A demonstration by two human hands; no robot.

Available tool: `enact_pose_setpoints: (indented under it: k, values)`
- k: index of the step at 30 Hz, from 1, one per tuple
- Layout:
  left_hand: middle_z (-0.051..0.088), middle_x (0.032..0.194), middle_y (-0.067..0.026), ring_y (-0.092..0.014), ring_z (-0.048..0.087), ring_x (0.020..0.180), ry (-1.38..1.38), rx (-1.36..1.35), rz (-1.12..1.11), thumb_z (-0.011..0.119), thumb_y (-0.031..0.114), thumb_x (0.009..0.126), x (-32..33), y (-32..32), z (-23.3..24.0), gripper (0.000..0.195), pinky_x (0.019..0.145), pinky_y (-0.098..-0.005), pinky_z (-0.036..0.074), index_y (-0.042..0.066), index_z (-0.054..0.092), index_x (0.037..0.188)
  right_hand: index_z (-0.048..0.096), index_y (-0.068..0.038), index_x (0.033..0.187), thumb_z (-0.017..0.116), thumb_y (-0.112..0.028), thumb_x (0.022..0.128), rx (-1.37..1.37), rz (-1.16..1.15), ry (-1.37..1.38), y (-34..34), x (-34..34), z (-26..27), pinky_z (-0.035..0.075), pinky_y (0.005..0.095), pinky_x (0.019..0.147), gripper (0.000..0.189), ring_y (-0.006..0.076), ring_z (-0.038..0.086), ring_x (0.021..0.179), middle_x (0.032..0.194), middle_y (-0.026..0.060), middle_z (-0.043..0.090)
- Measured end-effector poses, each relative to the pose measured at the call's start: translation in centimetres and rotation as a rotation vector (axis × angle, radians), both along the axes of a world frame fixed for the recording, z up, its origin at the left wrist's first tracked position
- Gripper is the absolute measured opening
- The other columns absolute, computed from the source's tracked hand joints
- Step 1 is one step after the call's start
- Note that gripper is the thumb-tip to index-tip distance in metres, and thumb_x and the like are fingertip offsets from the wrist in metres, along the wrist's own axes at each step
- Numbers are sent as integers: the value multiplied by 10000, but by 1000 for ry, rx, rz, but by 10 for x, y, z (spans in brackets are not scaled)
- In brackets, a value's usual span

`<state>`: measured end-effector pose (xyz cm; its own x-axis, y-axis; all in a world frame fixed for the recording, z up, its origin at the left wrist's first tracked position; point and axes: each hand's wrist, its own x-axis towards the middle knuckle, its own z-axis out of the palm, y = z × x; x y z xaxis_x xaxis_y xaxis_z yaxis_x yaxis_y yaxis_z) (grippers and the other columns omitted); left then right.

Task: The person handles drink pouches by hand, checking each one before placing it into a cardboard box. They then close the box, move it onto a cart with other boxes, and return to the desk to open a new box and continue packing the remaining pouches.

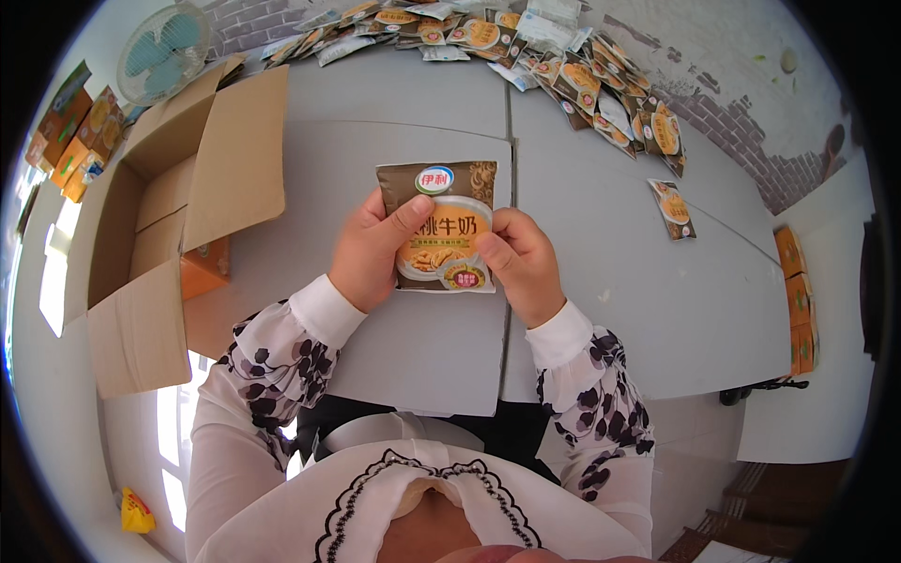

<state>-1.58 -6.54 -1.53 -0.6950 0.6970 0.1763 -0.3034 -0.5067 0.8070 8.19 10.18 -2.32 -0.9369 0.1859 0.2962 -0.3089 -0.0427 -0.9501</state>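
Between my two hands is a brown and orange milk pouch (450, 257), held upright over the grey table with its printed front showing. My left hand (380, 243) grips its left edge, thumb across the front. At the pouch's right edge, my right hand (524, 264) pinches with thumb and forefinger. One similar pouch (673, 210) lies alone on the right part of the table (633, 295). Many more pouches (486, 35) are heaped along the far edge, some with their pale backs up.
An open cardboard box (236, 155) stands at the left, flaps spread, with an orange carton (206, 267) beside it. Behind it is a fan (163, 55). Stacked orange cartons (799, 310) stand beyond the table's right edge. A seam runs between the table sections.
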Motion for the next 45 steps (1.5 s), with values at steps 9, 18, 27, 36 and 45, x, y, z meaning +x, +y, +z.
enact_pose_setpoints:
  k: [9,18,27,36,45]
  values:
    - [622,1034,-42,-96,595,919,212,-96,55,488,297,1004,17,9,-14,312,795,-263,515,14,519,1132,600,2,1097,662,-223,897,133,-35,36,-8,0,7,513,283,780,308,121,620,881,990,59,667]
    - [614,990,-20,-79,566,883,396,-130,170,477,288,1011,18,11,-20,296,766,-246,498,10,537,1095,607,8,1078,543,-239,971,198,-49,99,-11,0,3,496,267,744,276,115,608,830,940,55,672]
    - [615,994,-16,-76,570,884,356,-111,140,454,301,1017,24,12,-16,315,764,-245,503,10,538,1106,571,1,811,412,-370,1023,139,-177,39,-6,-2,-7,422,264,591,455,86,481,644,705,-1,565]
    - [632,1001,-46,-101,602,896,391,-162,54,447,275,1021,18,4,-18,311,769,-257,517,-7,549,1103,670,2,1010,715,-251,847,93,58,-155,-7,5,15,511,260,689,305,95,608,756,873,35,687]
    - [621,939,-37,-84,594,835,375,-247,14,434,329,1021,11,3,-17,363,729,-243,518,-14,549,1039,649,12,836,675,-271,883,268,-84,-55,-13,6,5,464,264,570,287,88,556,625,698,40,629]
